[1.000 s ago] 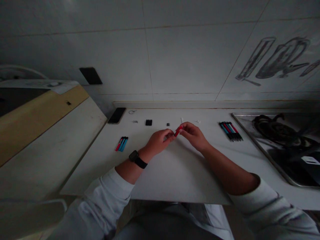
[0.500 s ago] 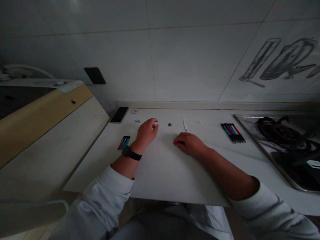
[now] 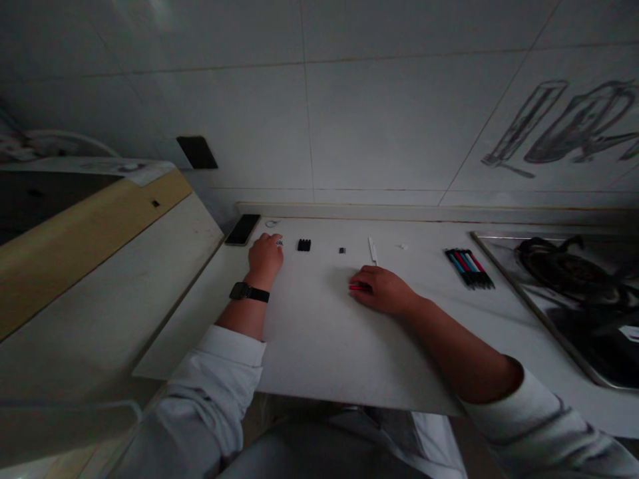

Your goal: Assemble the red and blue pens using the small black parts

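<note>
My left hand (image 3: pixel 265 258), with a dark watch (image 3: pixel 240 291) on the wrist, reaches down to a small group of springs (image 3: pixel 279 243) on the worktop. Its thumb and fingers are apart, with the springs showing between them. Just right of it lie several black pen parts (image 3: pixel 304 245) in a tight row. My right hand (image 3: pixel 382 288) rests on the worktop, closed around a red pen barrel (image 3: pixel 359 287), mostly hidden by the fingers. Beyond that hand lies a thin white strip (image 3: pixel 372 250). A small dark piece (image 3: pixel 342 251) sits between the hands.
A phone (image 3: pixel 242 229) and a ring-shaped item (image 3: pixel 272 224) lie at the back left. Several pens (image 3: pixel 469 268) are lined up on the right, beside a gas hob (image 3: pixel 559 293). Small white bits (image 3: pixel 403 247) lie near the back of the white worktop (image 3: pixel 319 346).
My left hand has moved left to the springs, uncovering the black parts and covering the coloured pen pieces at the left. My right hand stays in place with the red pen barrel.
</note>
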Action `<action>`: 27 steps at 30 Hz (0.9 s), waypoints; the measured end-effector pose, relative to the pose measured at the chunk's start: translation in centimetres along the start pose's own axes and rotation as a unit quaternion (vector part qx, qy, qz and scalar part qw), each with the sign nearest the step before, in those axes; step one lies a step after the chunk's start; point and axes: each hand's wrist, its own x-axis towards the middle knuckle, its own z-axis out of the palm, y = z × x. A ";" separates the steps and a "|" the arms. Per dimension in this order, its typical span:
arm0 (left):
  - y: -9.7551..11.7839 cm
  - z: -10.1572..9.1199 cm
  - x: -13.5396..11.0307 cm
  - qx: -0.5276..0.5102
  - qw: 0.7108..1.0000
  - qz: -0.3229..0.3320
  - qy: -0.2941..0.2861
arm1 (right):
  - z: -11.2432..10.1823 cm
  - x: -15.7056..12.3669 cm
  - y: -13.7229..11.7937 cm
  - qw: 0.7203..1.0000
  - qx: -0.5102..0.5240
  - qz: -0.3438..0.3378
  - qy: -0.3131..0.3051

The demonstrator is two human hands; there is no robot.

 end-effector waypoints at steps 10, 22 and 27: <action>-0.3 0.9 0.3 0.007 1.000 0.009 -0.025 | 0.1 -0.2 -0.1 0.998 0.022 0.050 0.029; 0.4 0.5 0.1 -0.011 0.998 0.005 -0.061 | 0.3 -0.2 0.6 0.998 0.033 0.055 0.026; 1.7 0.9 0.2 -0.148 0.989 -0.011 -0.023 | 0.4 -0.1 0.5 0.996 0.053 0.061 0.045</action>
